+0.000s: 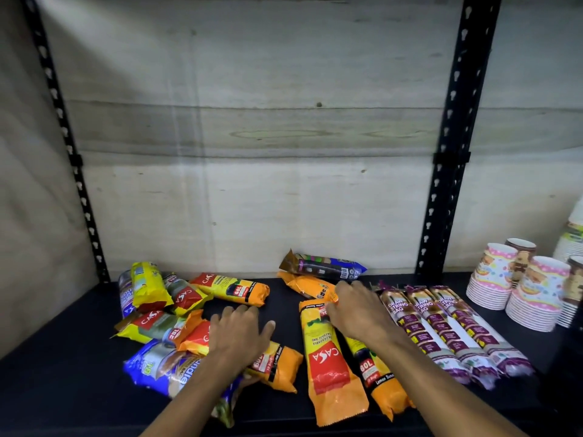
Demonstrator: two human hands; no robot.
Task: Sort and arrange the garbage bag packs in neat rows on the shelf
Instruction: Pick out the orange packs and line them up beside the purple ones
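Shelf: dark board carrying every pack; the three purple drawstring packs at its right already lie side by side in a neat row and serve as the landmark.
Orange packs: one long orange Casa pack and a second orange pack lie parallel just left of the purple row, starting the next row.
Right hand: fingers curled down onto the far ends of these orange packs, seemingly pinching an edge; exactly which pack it holds I cannot tell.
Left hand: spread flat, fingers fairly straight, pressing on a short orange pack, further left of the purple row.
Loose heap: yellow, red and blue packs jumbled well left of the purple row.
Advice: square the orange packs' ends with the purple row's ends, close the gaps, then feed matching packs in from the heap one at a time.
Hard to see: right fingertips are hidden by the hand's back; the dark pack at the back wall is blurred; paper cups right of the purple row are cut off by the frame.
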